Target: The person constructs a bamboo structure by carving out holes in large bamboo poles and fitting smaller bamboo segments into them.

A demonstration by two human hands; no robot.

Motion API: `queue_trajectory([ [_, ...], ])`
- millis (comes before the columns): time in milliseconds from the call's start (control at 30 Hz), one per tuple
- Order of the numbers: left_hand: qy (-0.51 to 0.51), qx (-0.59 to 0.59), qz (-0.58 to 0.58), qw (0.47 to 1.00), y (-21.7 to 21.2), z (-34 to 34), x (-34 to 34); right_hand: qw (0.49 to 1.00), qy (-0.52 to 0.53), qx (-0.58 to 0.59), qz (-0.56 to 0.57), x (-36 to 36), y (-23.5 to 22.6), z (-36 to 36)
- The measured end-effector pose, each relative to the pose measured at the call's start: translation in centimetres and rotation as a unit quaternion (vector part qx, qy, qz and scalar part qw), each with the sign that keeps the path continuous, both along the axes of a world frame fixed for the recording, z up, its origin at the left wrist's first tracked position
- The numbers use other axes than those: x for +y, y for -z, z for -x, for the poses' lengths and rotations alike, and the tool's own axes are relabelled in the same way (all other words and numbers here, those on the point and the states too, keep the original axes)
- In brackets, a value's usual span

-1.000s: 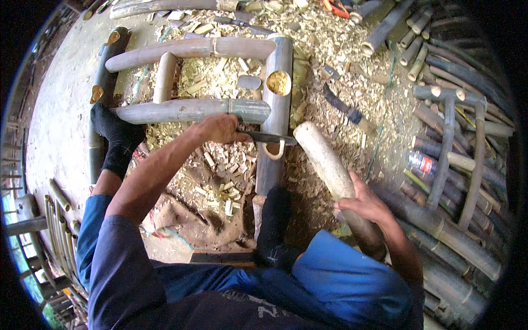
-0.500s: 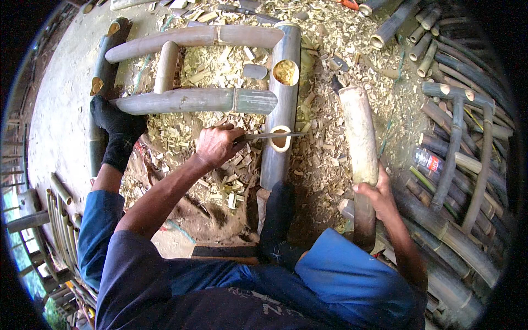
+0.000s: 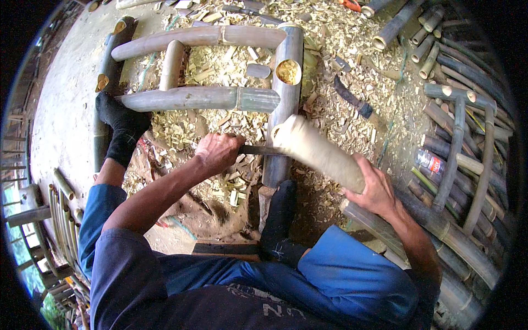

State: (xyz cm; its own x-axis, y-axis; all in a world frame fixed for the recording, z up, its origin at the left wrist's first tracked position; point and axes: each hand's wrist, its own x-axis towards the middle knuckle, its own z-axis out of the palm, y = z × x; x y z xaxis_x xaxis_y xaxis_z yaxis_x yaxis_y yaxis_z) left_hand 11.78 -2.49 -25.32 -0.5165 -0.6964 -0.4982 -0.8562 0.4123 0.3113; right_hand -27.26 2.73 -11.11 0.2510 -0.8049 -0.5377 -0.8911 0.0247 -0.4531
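- Your left hand [image 3: 219, 152] grips a flat blade [image 3: 263, 150] across the right post [image 3: 278, 172] of the bamboo frame [image 3: 206, 99].
- Your right hand [image 3: 374, 187] clasps a club [image 3: 327, 154], its end over the blade (contact unconfirmed; blurred).
- Step, as judged: striking the blade; next move calls for steady hold.
- Your right foot [image 3: 279, 212] sits near, possibly obstructing; curved tool [image 3: 351, 97] lies far right among chips [image 3: 324, 55].

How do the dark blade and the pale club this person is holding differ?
The dark blade is thin and narrow; the pale club is thick and rounded.
The dark blade is in the left hand, the pale club in the right hand.
The dark blade lies nearly level across the picture; the pale club slants up leftward.
Both are long, and each is gripped in one hand.
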Motion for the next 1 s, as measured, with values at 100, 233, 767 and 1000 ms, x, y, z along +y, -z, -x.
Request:
queue_trajectory([
  [100,0.027,0.029,0.043,0.998,1.2,0.4,-0.4,0.907,-0.352,0.033,0.229,-1.3,2.9,4.6],
  [233,0.012,0.006,0.037,0.999,2.2,0.1,-0.3,0.910,-0.343,0.178,0.150,-3.9,1.8,3.6],
  [767,0.025,-0.007,0.026,0.999,0.9,0.7,-0.3,0.846,-0.444,0.162,0.246,-4.9,1.8,5.2],
  [1000,0.030,-0.013,0.043,0.999,2.1,0.6,0.1,0.843,-0.465,0.118,0.243,-4.4,1.3,5.3],
])
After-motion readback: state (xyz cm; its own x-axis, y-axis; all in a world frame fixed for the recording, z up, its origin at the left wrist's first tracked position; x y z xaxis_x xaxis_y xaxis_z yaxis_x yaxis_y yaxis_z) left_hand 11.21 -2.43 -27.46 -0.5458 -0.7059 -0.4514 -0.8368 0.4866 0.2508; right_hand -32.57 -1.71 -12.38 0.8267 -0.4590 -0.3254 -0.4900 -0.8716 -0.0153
